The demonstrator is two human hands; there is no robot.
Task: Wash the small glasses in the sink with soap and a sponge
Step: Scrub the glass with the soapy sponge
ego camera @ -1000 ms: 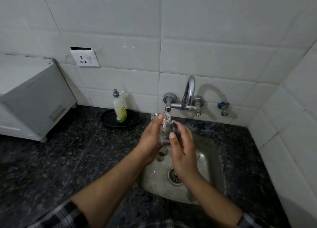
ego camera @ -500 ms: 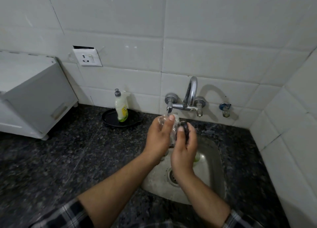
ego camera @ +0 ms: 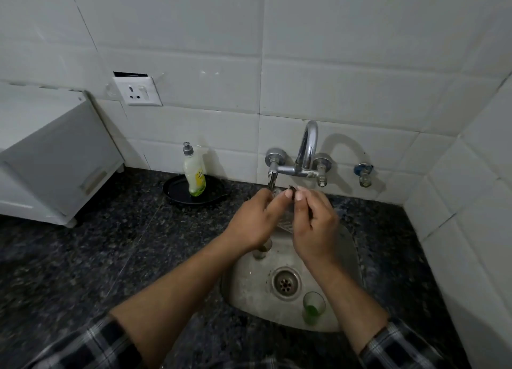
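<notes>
Speckled granite (ego camera: pixel 83 271), rounded steel sink (ego camera: pixel 249 285), clear glass (ego camera: pixel 286 220), dark sponge (ego camera: pixel 291 188)

Large white wall tiles (ego camera: pixel 332 63) run behind and turn a corner at the right. A white socket plate (ego camera: pixel 138 91) has a dark gap above it. The black speckled granite tabletop (ego camera: pixel 83 257) carries a white cabinet (ego camera: pixel 55 152) at left. The light is dim and greyish.

White tiles (ego camera: pixel 346 36), black speckled counter (ego camera: pixel 83 257), yellow-green soap bottle (ego camera: pixel 194 174), plaid sleeve (ego camera: pixel 91 346)
</notes>
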